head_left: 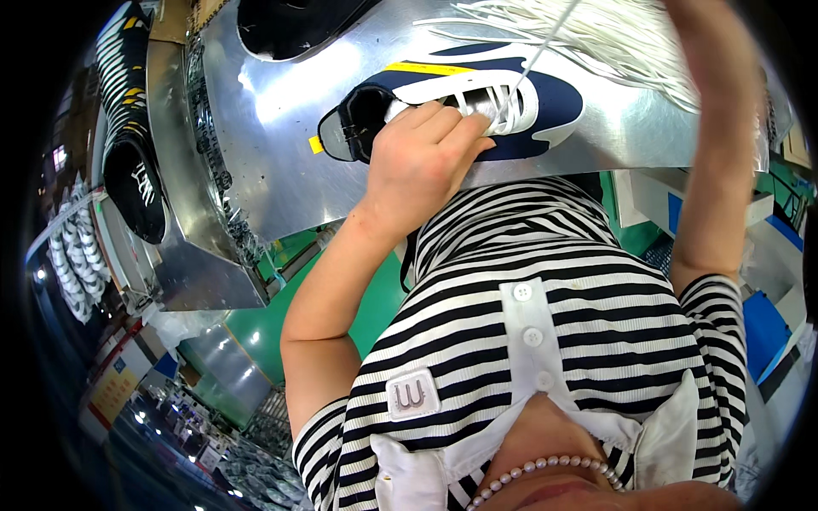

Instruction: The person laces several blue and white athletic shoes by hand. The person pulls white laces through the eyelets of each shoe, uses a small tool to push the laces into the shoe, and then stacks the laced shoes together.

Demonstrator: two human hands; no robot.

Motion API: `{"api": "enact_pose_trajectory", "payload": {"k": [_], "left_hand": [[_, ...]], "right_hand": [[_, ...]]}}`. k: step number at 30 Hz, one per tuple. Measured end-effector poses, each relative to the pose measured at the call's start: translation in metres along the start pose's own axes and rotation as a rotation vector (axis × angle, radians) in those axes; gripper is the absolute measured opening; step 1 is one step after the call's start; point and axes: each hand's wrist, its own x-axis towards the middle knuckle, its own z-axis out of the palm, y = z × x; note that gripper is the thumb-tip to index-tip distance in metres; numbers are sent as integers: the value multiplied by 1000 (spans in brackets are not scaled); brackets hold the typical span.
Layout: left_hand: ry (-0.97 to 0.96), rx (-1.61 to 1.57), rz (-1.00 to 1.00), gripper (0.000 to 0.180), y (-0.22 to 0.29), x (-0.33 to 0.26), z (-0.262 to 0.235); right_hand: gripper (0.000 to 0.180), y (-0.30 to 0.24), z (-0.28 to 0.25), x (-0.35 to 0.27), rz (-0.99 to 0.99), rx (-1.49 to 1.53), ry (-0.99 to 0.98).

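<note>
A navy and white sneaker [558,98] with a yellow stripe lies sideways on the metal worktable [281,179], its toe to the right. My left hand [422,157] is closed on it around the throat, with the fingers curled over the tongue and eyelet edge. White lacing crosses the eyelets near the toe. From there one white lace [544,44] runs taut up and out past the top edge. My right hand [703,34] is raised at the upper right, blurred, and its fingers lie outside the picture; whether it holds the lace cannot be seen.
Loose white laces [618,55] are heaped on the table beyond the toe. Part of a black shoe [290,30] stands at the far side. A row of dark shoes [132,183] fills a metal-edged channel on the left. Green floor [264,341] shows below.
</note>
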Motion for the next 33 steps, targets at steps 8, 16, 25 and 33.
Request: {"api": "enact_pose_trajectory", "payload": {"k": [8, 16, 25, 33], "left_hand": [[-91, -303, -723, 54, 10, -2, -21], [119, -274, -730, 44, -7, -1, -4], [225, -141, -744, 46, -2, -1, 5], [242, -170, -785, 42, -4, 3, 11]], "right_hand": [[21, 76, 63, -59, 222, 163, -311], [20, 24, 52, -37, 331, 346, -708], [19, 88, 90, -42, 212, -121, -349], [21, 84, 80, -43, 321, -17, -366]]}}
